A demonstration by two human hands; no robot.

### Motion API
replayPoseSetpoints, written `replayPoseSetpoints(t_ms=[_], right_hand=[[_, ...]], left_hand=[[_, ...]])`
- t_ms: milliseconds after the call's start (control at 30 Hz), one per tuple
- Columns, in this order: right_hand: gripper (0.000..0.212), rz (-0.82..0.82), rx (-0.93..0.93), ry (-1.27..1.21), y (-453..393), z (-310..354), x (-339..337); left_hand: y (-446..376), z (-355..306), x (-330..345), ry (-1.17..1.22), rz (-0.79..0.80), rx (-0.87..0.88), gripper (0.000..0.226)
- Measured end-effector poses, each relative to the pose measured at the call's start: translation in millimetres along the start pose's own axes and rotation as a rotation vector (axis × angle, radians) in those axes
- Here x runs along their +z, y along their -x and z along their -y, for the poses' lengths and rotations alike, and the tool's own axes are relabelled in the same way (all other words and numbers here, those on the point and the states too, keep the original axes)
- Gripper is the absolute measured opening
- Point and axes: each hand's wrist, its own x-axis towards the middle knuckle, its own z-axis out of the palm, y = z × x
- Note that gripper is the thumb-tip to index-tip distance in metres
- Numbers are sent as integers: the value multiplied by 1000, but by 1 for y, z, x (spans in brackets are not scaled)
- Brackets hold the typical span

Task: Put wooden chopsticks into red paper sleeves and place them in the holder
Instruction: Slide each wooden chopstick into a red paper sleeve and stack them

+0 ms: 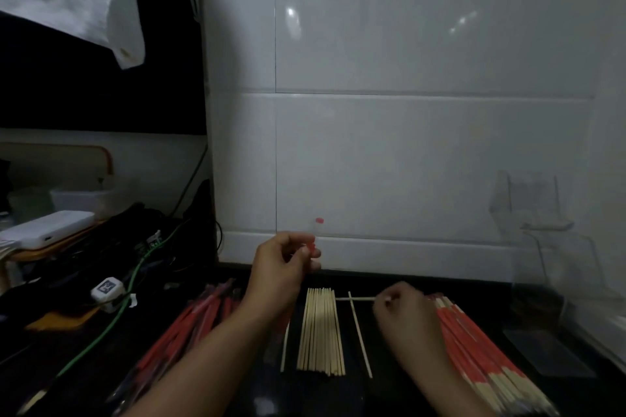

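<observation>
Head view of a dark table [389, 393] set against a white tiled wall [406, 145]. The left hand [283, 267] is raised above the table, its fingers curled and pinching the end of a red paper sleeve [311, 245], of which only a small blurred part shows at the fingertips. The right hand [403, 311] is lower, near the table surface, its fingers closed on one end of a single wooden chopstick [355, 299] that points sideways toward the left hand. Between the two hands a bundle of bare chopsticks [321, 332] lies side by side on the table; one loose chopstick [360, 337] lies just beside the right hand and passes under or over the held one, which cannot be told. Left of the left forearm lies a heap of red sleeves [200, 318]. Under and to the right of the right forearm lies a fan of sleeved chopsticks [481, 359], wooden ends exposed. Further right of the right hand, by the wall, stands a clear holder [542, 234]. Far left of the left hand are tangled cables [111, 322] and a white device [47, 227].
</observation>
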Motion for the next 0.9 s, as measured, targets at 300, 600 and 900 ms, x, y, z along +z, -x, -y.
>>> replayPoseSetpoints(t_ms=[300,600,900], right_hand=[[19,-250,-181,-705,-67,69,-79],[16,-370,-384,-925,-59,116,-124],[14,-403,-364,-885,-63,112,-116]], left_hand=[[5,-10,7,-42,-27,59,18],[13,-9,4,-126,48,209,15],[17,-14,1,-145,69,229,16]])
